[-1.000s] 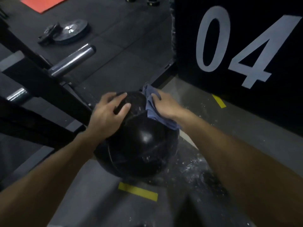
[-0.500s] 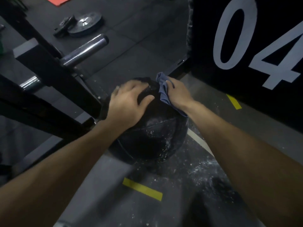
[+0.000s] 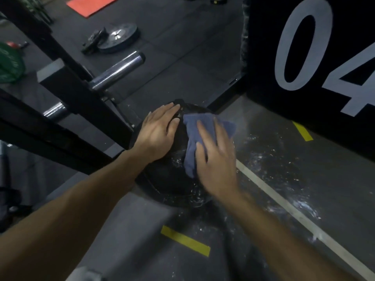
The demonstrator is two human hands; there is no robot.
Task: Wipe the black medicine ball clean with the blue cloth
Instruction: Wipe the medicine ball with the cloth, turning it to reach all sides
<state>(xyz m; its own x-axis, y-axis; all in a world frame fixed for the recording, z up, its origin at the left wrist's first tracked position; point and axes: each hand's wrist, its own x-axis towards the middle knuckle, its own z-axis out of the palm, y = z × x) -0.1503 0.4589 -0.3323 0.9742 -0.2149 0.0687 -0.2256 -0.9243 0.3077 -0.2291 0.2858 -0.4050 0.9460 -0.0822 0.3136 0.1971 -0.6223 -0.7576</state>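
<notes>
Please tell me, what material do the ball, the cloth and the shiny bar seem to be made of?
Ball: probably rubber or vinyl, black and glossy, with small bright reflections.
Cloth: soft blue fabric; it folds and drapes over the ball.
Bar: metal, likely polished steel or chrome, judging by its silvery shine.

A dark gym floor [image 3: 203, 74] carries a black medicine ball [image 3: 172, 179]. Yellow tape marks [image 3: 185, 241], a weight plate [image 3: 119, 38] and an orange mat [image 3: 91, 5] also lie on it.

right hand [image 3: 215, 159] and blue cloth [image 3: 194, 138] slid from ball's far side onto top
</notes>
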